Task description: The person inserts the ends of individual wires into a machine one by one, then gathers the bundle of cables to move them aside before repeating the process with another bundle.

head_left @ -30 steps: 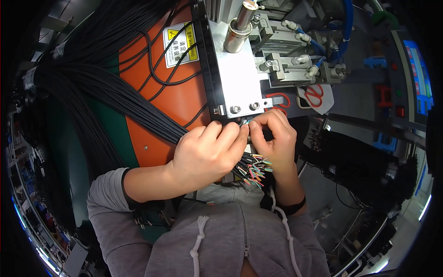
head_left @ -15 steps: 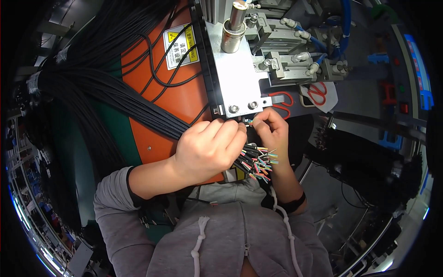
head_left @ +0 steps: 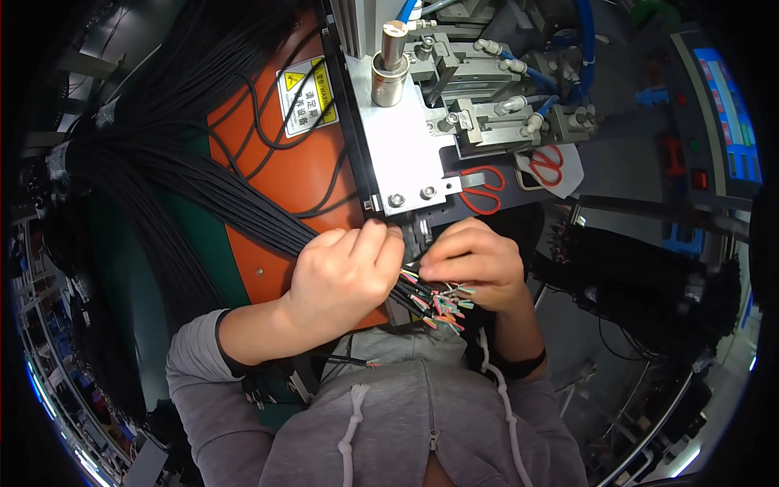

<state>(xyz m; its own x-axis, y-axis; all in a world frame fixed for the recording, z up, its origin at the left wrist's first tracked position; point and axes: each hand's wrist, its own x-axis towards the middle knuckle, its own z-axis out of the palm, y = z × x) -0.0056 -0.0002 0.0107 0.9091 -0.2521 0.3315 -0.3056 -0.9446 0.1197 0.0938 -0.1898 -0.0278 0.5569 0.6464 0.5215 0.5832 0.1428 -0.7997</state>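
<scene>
Black cables [head_left: 260,215] end in multicoloured wires [head_left: 442,306]; the left hand [head_left: 345,274] curls clenched around them, the right hand [head_left: 480,264] bends inward (its grip I cannot tell).

both hands are raised beyond the upper end of the hoodie zip [head_left: 430,406], side by side, a narrow gap between them. the left hand [head_left: 345,272] is above and left of the zip, its back turned up, fingers curled under with the tips hidden; the bare left forearm [head_left: 258,331] slants in from the zip's left. the right hand [head_left: 477,261], above and right of the zip, has bent fingers directed leftward; the right forearm [head_left: 519,331] rises steeply right of the zip.
</scene>
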